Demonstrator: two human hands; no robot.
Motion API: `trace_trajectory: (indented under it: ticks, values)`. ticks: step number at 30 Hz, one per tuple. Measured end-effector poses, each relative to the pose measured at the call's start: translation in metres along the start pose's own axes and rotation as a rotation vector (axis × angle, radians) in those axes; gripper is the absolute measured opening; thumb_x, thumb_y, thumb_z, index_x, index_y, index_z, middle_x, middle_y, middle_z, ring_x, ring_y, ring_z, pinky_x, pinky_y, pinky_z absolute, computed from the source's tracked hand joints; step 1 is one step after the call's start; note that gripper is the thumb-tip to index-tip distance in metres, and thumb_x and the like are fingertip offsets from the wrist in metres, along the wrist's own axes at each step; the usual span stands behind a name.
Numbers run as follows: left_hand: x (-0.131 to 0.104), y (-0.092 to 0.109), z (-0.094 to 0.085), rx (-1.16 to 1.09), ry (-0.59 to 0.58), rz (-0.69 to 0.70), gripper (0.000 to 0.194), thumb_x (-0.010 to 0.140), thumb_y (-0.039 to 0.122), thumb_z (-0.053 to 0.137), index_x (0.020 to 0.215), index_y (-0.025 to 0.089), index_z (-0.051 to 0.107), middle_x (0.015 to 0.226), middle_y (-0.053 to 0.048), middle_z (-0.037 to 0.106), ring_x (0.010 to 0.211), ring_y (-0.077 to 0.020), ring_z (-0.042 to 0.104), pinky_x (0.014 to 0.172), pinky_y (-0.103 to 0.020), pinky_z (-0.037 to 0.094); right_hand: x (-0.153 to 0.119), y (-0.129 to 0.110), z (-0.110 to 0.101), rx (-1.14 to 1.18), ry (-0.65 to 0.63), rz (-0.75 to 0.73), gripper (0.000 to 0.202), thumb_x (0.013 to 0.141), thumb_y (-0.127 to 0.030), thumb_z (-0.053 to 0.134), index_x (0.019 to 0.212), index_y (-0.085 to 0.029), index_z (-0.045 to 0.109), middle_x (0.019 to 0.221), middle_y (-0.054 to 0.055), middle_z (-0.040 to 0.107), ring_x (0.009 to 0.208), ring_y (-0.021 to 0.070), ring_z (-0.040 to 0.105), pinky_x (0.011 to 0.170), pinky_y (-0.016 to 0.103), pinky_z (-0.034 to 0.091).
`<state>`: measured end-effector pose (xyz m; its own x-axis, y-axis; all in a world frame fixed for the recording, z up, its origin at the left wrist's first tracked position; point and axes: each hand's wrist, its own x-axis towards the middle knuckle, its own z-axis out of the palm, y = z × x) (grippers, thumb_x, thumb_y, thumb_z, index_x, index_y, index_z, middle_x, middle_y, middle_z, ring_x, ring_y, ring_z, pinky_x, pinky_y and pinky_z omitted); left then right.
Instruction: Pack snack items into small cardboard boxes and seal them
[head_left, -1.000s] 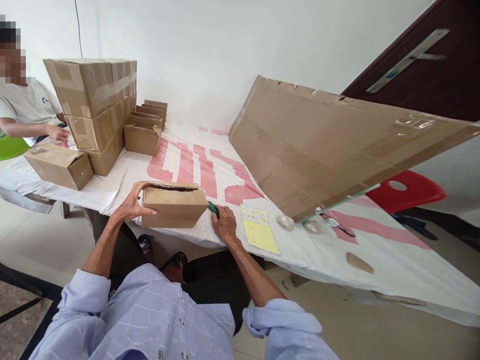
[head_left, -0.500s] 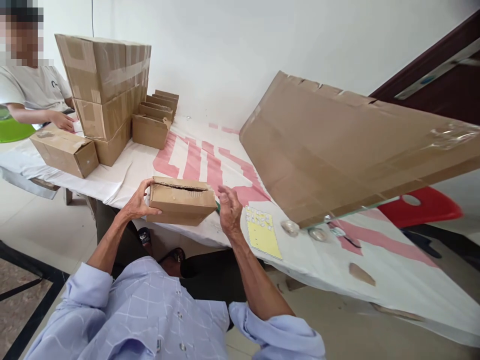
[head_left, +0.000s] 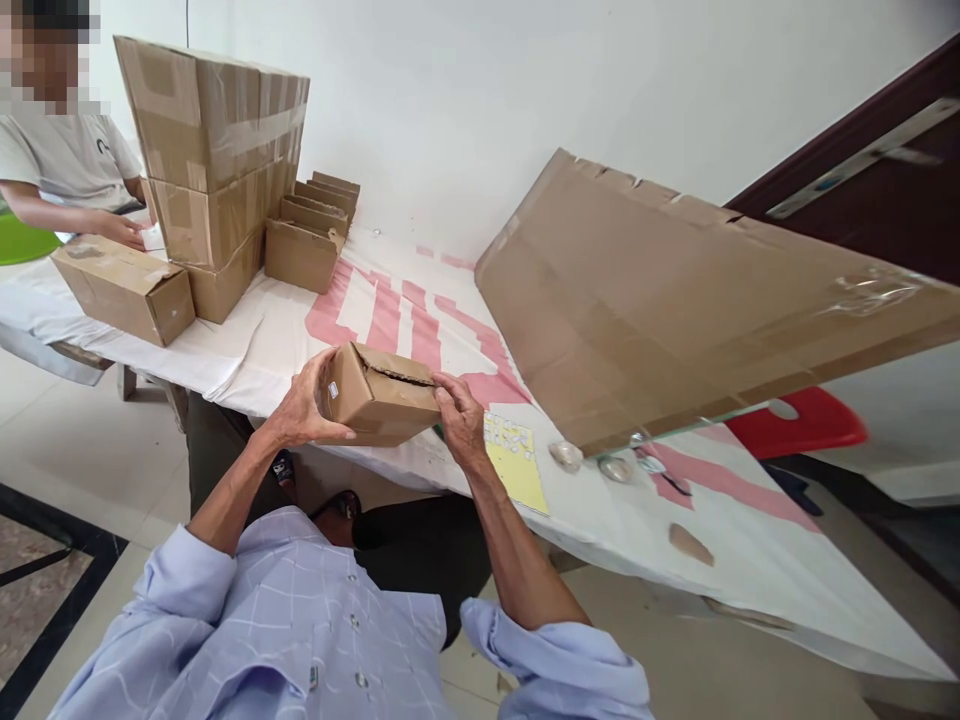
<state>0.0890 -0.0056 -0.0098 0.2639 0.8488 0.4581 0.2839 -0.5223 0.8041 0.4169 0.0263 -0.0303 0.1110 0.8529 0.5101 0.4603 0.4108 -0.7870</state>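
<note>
A small brown cardboard box [head_left: 386,405] is between my two hands at the table's front edge, with a dark gap along the seam of its top flaps. A small white label [head_left: 334,390] shows on its left end. My left hand [head_left: 304,400] grips that end, thumb along the lower front and fingers behind. At the right end, my right hand [head_left: 460,415] is closed on the top corner by the seam. Right of that hand lies a yellow sheet [head_left: 521,480] with small white stickers on it.
Taped cartons [head_left: 217,130] are stacked at the left, with open boxes [head_left: 300,255] behind and a closed box [head_left: 124,285] in front. A co-worker's hand [head_left: 124,230] is beside them. A large cardboard sheet [head_left: 675,310] leans at right, near tape rolls [head_left: 566,456] and a red stool [head_left: 806,425].
The box has turned so its labelled left end shows. My right hand has moved from beside the box onto its right top corner. My left hand still holds the left end.
</note>
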Motion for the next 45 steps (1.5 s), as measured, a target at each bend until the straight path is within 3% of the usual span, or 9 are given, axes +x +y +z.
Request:
trace_trajectory:
  ticks: [8,11,15,18,21,24,28,34,45]
  values:
    - [0.0,0.004,-0.001,-0.035,-0.018,0.006,0.148,0.054,0.076,0.105,0.175,0.025,0.037,0.179,-0.023,0.044,0.166,-0.0502,0.044,0.139,-0.067,0.033,0.001,0.003,-0.002,0.041,-0.005,0.031,0.048,0.094,-0.057,0.063,0.116,-0.02,0.083,0.126,0.015,0.081,0.123,0.0319,0.072,0.111,0.05,0.057]
    - [0.0,0.004,0.001,-0.036,-0.016,0.009,0.144,0.056,0.072,0.105,0.174,0.024,0.039,0.181,-0.023,0.041,0.168,-0.05,0.04,0.139,-0.067,0.032,0.003,0.004,0.0,0.024,-0.022,0.041,0.049,0.094,-0.059,0.062,0.116,-0.02,0.082,0.125,0.014,0.081,0.123,0.0312,0.072,0.11,0.049,0.058]
    - [0.004,0.013,0.007,-0.007,0.009,0.004,0.133,0.059,0.059,0.106,0.169,0.022,0.042,0.172,-0.023,0.051,0.159,-0.0479,0.052,0.134,-0.064,0.04,0.01,0.002,-0.004,0.002,-0.02,0.072,0.052,0.091,-0.061,0.06,0.113,-0.019,0.082,0.121,0.016,0.081,0.119,0.032,0.073,0.105,0.049,0.059]
    - [0.01,0.025,0.013,0.044,0.04,-0.024,0.129,0.058,0.055,0.106,0.166,0.02,0.044,0.166,-0.022,0.057,0.153,-0.0481,0.057,0.13,-0.065,0.043,0.022,-0.019,-0.015,-0.039,0.082,0.031,0.046,0.093,-0.056,0.061,0.11,-0.019,0.082,0.116,0.016,0.081,0.113,0.0323,0.074,0.099,0.05,0.061]
    - [0.016,0.038,0.019,0.092,0.049,-0.049,0.131,0.056,0.051,0.107,0.167,0.022,0.044,0.166,-0.022,0.056,0.153,-0.0494,0.056,0.129,-0.066,0.043,0.032,-0.065,-0.025,-0.119,0.177,-0.246,0.033,0.103,-0.043,0.059,0.113,-0.023,0.084,0.117,0.012,0.08,0.115,0.0308,0.073,0.106,0.053,0.058]
    - [0.023,0.048,0.025,0.125,0.049,-0.05,0.131,0.055,0.047,0.108,0.167,0.024,0.042,0.167,-0.021,0.056,0.155,-0.0489,0.055,0.13,-0.066,0.042,0.034,-0.118,-0.021,-0.256,0.057,-0.57,0.022,0.105,-0.03,0.064,0.113,-0.028,0.084,0.117,0.009,0.08,0.117,0.0304,0.07,0.111,0.054,0.054]
    - [0.028,0.058,0.032,0.174,0.056,-0.061,0.13,0.057,0.041,0.106,0.168,0.025,0.04,0.166,-0.019,0.057,0.154,-0.0485,0.056,0.127,-0.066,0.044,0.034,-0.158,-0.002,-0.506,-0.292,-0.785,0.025,0.106,-0.016,0.061,0.106,-0.026,0.084,0.113,0.01,0.079,0.113,0.0293,0.064,0.101,0.047,0.054]
    - [0.03,0.065,0.038,0.173,0.063,-0.062,0.127,0.059,0.041,0.106,0.167,0.027,0.041,0.162,-0.018,0.06,0.152,-0.0488,0.056,0.124,-0.067,0.045,0.043,-0.166,0.01,-0.877,-0.543,-0.784,0.03,0.108,-0.014,0.055,0.118,-0.019,0.083,0.117,0.016,0.076,0.113,0.032,0.055,0.094,0.043,0.044]
    - [0.034,0.071,0.041,0.173,0.037,-0.069,0.124,0.061,0.037,0.104,0.167,0.026,0.04,0.159,-0.018,0.062,0.15,-0.0476,0.056,0.122,-0.063,0.046,0.046,-0.168,0.012,-0.988,-0.598,-0.817,0.029,0.107,-0.013,0.057,0.115,-0.019,0.084,0.117,0.017,0.073,0.112,0.0323,0.051,0.096,0.044,0.039]
